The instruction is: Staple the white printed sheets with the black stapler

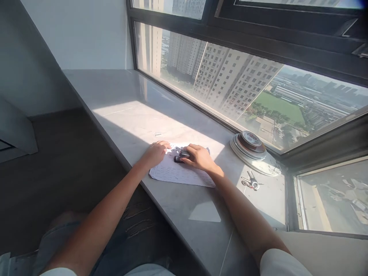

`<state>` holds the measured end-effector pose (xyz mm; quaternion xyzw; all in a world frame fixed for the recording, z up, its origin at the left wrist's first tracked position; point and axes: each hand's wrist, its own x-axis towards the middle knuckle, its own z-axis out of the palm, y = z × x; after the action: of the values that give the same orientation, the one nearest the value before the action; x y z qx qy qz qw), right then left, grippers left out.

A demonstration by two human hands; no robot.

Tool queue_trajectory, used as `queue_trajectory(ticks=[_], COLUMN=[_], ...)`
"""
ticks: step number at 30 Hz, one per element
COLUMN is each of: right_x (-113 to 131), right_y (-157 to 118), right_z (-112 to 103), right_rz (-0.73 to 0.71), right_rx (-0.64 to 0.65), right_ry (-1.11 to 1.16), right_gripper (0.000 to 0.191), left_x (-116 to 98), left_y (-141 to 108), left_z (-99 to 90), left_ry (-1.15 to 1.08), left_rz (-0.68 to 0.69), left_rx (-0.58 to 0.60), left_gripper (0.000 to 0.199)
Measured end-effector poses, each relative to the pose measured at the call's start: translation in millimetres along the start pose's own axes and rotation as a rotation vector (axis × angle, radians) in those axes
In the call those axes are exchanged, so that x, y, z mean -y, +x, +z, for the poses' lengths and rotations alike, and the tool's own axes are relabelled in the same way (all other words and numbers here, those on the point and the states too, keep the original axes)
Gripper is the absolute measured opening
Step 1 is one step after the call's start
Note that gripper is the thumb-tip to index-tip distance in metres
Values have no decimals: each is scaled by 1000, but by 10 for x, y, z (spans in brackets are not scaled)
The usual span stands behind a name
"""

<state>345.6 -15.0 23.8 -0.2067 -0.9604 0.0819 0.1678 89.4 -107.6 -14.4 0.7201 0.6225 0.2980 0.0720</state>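
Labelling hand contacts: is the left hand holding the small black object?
No, the right hand holds the small black object, while the left hand is apart from it, at the paper's left side.

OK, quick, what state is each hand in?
Left hand: at the edge of the marked white paper; grip can't be told.
Right hand: closed, holding a small blocky black object.

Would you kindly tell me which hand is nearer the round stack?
Right: the right hand, holding the black object, lies left of the round stack; the left hand, at the paper, is farther left.
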Motion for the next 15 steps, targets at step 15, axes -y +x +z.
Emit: queue_trajectory(ticks=[15], right_x=[-575], right_y=[-754], right_z=[-830], right_rz=[643], right_rx=[-78], right_ry=[-199], right_gripper=[31], left_x=[54], left_y=[-21], left_z=[76], left_ry=[-62], left_rz=[-25], left_rx=[-34], left_gripper=[40])
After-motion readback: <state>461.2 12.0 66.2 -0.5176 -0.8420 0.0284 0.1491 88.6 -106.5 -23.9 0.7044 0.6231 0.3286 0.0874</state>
